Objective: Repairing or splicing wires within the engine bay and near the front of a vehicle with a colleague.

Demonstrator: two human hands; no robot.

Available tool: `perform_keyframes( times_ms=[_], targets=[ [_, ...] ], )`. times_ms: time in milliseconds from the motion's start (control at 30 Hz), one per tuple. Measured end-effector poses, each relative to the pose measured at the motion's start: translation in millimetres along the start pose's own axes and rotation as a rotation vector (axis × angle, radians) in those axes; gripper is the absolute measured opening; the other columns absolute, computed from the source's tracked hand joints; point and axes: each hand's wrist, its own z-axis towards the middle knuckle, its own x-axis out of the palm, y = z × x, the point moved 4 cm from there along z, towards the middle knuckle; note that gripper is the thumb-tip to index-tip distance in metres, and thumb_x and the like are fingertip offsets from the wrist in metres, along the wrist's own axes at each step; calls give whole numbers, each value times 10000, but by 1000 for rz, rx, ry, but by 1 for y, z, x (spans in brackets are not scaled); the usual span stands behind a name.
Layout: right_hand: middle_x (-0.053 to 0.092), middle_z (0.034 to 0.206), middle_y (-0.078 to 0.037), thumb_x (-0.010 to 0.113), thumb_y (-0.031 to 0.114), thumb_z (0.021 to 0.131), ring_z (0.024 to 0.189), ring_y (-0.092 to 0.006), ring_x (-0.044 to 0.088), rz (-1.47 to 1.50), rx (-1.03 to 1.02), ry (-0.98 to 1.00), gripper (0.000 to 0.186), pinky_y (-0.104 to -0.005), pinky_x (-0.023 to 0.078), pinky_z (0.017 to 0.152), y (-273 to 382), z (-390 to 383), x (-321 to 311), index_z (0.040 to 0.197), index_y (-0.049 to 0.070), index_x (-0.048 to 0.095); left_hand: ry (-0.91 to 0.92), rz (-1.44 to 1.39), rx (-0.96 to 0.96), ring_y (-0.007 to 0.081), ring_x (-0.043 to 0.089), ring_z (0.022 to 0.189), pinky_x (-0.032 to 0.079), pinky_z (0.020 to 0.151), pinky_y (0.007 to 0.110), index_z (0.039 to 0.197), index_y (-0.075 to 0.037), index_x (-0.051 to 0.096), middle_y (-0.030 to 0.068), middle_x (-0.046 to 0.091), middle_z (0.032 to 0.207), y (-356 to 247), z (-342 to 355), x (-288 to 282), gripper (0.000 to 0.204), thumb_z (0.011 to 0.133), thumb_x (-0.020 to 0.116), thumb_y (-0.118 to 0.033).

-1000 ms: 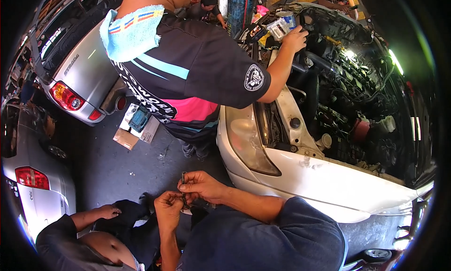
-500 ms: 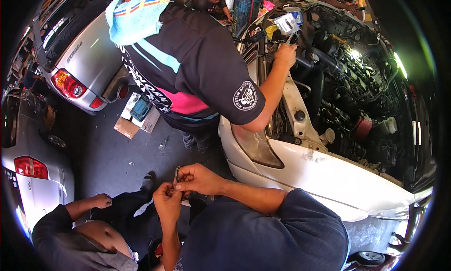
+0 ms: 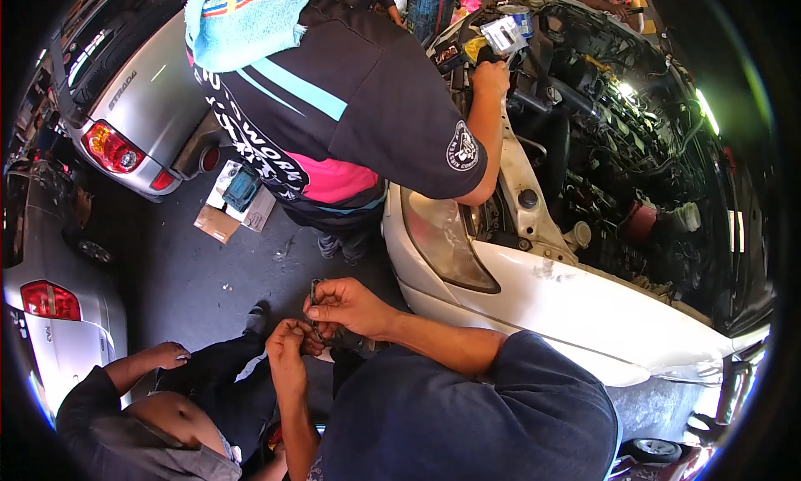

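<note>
My right hand (image 3: 355, 308) is closed in a pinch on a small, thin, dark curved piece (image 3: 314, 294), too small to name. Just below and to the left, my left hand (image 3: 289, 347) has its thumb and fingers pressed together at the lower end of that piece. Both hands are held up in front of my dark shirt (image 3: 467, 414), left of the white car's front corner (image 3: 434, 306). What the left fingertips pinch is mostly hidden.
Ahead, a co-worker (image 3: 375, 105) with a light blue towel leans over the open engine bay (image 3: 617, 164). At lower left sits another person (image 3: 158, 414). A cardboard box (image 3: 217, 223) with a teal case (image 3: 242, 189) lies on the floor near silver vehicles.
My hands have drawn slightly apart, the right one moving a little up and left. The co-worker's hand at the engine bay has shifted up and left.
</note>
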Motion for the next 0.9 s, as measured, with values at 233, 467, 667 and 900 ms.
perform_keyframes(
  times_ms=[233,467,667,900],
  targets=[
    [622,804,0,628,121,947,688,-62,598,-80,-31,18,97,-217,511,617,1,4,3,977,28,618,79,215,14,107,559,672,440,650,249,901,3,612,38,634,780,3,5,5,253,970,438,-167],
    [600,763,-5,621,104,944,665,-67,584,-68,-77,2,91,-219,491,571,5,9,0,960,18,601,58,70,8,118,566,742,461,734,273,846,15,601,47,635,818,0,6,7,235,936,425,-112],
    [609,769,-7,619,106,947,666,-68,590,-28,-123,52,100,-218,490,568,4,12,1,982,13,606,48,-65,-47,159,575,732,468,736,298,852,-4,563,68,600,809,-5,8,8,164,890,448,-115],
    [614,775,-14,609,101,953,676,-75,606,13,-115,78,90,-218,500,585,5,10,6,978,15,608,33,-179,-14,179,569,696,477,680,311,864,-14,539,89,572,777,-7,7,7,129,856,445,-102]
  ],
)
